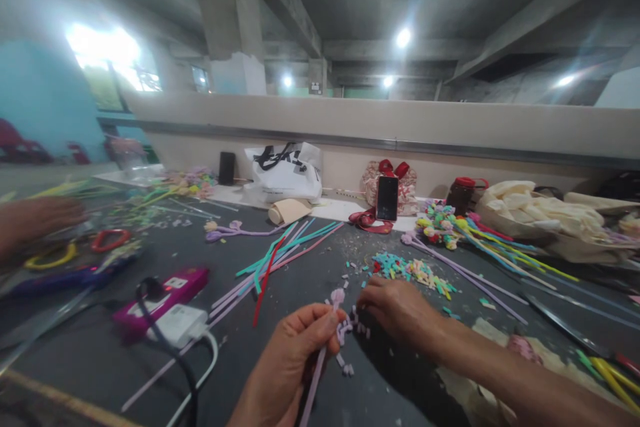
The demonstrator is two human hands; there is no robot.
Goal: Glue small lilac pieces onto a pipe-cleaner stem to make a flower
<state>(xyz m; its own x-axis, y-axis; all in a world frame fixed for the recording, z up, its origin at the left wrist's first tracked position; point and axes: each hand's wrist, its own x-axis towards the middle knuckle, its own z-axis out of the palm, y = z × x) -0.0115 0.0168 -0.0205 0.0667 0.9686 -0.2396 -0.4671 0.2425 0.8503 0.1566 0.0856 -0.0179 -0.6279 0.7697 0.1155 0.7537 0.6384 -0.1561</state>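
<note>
Two hands work low over the dark table: the left hand pinches a lilac stick upright, while the right hand closes on small lilac pieces at its tip. Risk noted: loose pieces may drop and scatter among the cut scraps nearby, as the fingertip hold looks slight.

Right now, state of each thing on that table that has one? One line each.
left hand: closed on the purple stick, upright
purple stick: held, small flower at its tip
right hand: fingers down on small purple pieces
purple pieces: loose on the table
phone: propped upright, screen dark
white charger: plugged into the pink power strip
coloured sticks: lying flat, loose
white bag: slumped against the wall
</note>
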